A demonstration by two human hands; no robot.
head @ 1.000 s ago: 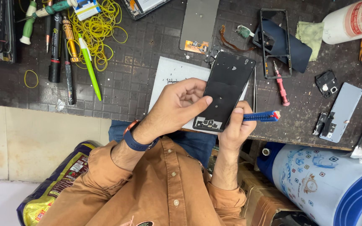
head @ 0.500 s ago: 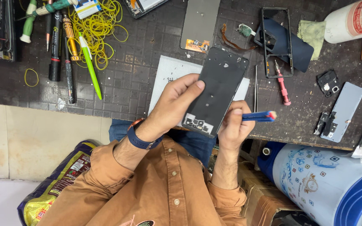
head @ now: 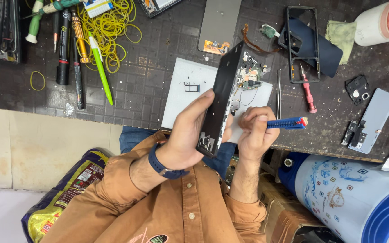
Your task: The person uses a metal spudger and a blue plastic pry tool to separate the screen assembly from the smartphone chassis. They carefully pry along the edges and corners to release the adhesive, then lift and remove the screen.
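One phone [head: 223, 96], opened and turned edge-on, stands tilted above the white mat [head: 181, 96] on the desk [head: 149, 58]. The left hand [head: 190, 135] is wrapped around its lower end, fingers closed on the dark face. One blue tool [head: 287, 123] sits pinched in the right hand [head: 255, 132], just beside the phone's exposed inner side. Further off lie one red screwdriver [head: 308, 92], one green pen [head: 100, 67], one tweezers [head: 278, 92] and one heap of yellow bands [head: 109, 27].
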